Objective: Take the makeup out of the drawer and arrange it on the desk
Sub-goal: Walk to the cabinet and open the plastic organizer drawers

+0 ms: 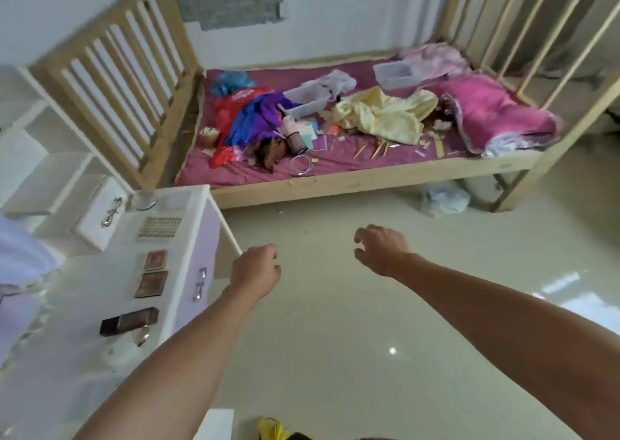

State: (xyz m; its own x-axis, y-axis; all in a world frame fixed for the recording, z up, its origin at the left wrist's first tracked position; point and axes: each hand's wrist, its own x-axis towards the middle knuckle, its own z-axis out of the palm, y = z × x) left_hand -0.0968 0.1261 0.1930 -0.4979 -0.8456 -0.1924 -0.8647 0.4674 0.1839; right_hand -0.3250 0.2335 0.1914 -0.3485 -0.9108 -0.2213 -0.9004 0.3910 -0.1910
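Note:
A white desk (84, 305) stands at the left, with makeup laid in a row on its top. Nearest me lies a dark foundation bottle (129, 321). Beyond it sit two brown compacts (151, 283) (156, 260), then a studded sheet (160, 227) and a clear round lid (143, 201). The drawer front with a metal handle (200, 283) faces right and looks closed. My left hand (256, 270) hovers over the floor just right of the desk, fingers loosely curled, holding nothing. My right hand (380, 248) floats further right, fingers apart and empty.
A wooden slatted bed (335, 188) with a purple sheet fills the far side, strewn with clothes, small baskets and a pink blanket (496, 114). A plastic bag (443, 199) lies on the shiny tiled floor by the bed. A yellow item (271, 428) sits by my feet.

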